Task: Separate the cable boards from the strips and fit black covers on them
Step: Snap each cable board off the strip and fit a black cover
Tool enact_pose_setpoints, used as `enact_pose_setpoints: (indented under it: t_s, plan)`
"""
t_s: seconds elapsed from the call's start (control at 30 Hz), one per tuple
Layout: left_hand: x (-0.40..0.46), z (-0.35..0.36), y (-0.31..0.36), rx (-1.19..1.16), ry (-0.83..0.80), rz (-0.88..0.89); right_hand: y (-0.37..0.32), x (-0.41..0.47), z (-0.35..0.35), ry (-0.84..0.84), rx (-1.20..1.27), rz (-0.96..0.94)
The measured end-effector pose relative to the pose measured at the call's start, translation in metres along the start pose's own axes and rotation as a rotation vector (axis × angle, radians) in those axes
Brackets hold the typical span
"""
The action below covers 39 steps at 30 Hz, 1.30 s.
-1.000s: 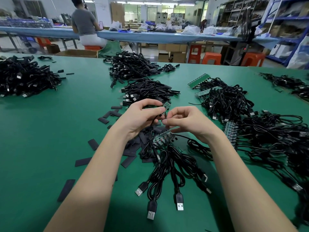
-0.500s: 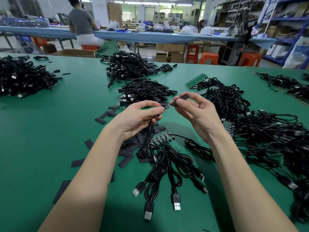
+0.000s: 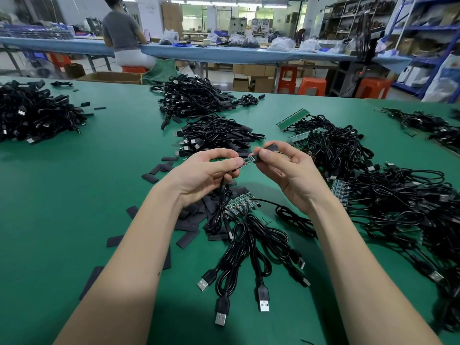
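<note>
**Inspector:** Report the hands first.

**Observer:** The left hand point(image 3: 204, 173) is raised above the green table point(image 3: 82, 195), thumb and fingers curled, pinching a small cable board point(image 3: 248, 161) at its near end; the board's black cable point(image 3: 222, 195) hangs from under the palm to the table. The right hand point(image 3: 288, 170) pinches a black cover point(image 3: 267, 149) between thumb and forefinger, other fingers curled. The cover's lower end meets the board's free tip; whether it overlaps the tip, I cannot tell.

**Inspector:** Directly beneath?

**Observer:** A strip of boards point(image 3: 239, 204) lies under the hands, its USB cables point(image 3: 249, 257) fanning toward 6 o'clock. Loose black covers point(image 3: 194, 220) are scattered from 7 to 10 o'clock of the strip, some touching it.

**Inspector:** Edges and open room?

**Observer:** At 12 o'clock, two piles of covered cables point(image 3: 214, 130) sit near the hands. From 1 to 4 o'clock, a tangle of uncovered strips and cables point(image 3: 398, 195) runs to the right frame edge, crowding the right forearm. At 10 o'clock, another cable heap point(image 3: 34, 115) lies well apart. Bare green surface spreads between that heap and the left arm, from 7 to 10 o'clock. The table's far edge lies beyond the piles; past it, a seated person point(image 3: 123, 33) at a blue bench point(image 3: 224, 54).
</note>
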<state>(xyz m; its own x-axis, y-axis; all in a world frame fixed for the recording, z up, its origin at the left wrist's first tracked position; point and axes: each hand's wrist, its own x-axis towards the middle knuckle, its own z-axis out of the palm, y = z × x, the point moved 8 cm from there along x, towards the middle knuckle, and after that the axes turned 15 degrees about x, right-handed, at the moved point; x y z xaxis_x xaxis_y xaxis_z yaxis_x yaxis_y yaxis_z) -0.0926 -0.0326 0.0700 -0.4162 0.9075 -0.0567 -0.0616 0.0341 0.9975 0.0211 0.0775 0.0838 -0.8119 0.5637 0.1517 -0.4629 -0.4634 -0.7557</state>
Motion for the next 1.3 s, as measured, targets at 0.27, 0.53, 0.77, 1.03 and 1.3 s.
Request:
enact_pose_setpoints:
  t_s: [0.27, 0.53, 0.77, 1.03, 1.3]
  plan:
    - [-0.002, 0.003, 0.002, 0.042, -0.049, 0.001, -0.005, -0.006, 0.007, -0.124, -0.119, -0.005]
    - [-0.004, 0.005, -0.001, 0.049, -0.108, -0.010, -0.005, -0.008, 0.013, -0.199, -0.119, 0.034]
    - [-0.006, 0.004, -0.003, 0.087, -0.130, -0.001, 0.017, -0.008, 0.010, -0.154, -0.024, 0.102]
    - [0.000, 0.005, 0.004, 0.066, -0.004, 0.112, 0.005, -0.002, 0.008, -0.124, -0.090, 0.044]
    - [0.001, 0.004, 0.021, 0.483, 0.209, 0.355, 0.006, 0.000, -0.019, 0.074, 0.118, 0.019]
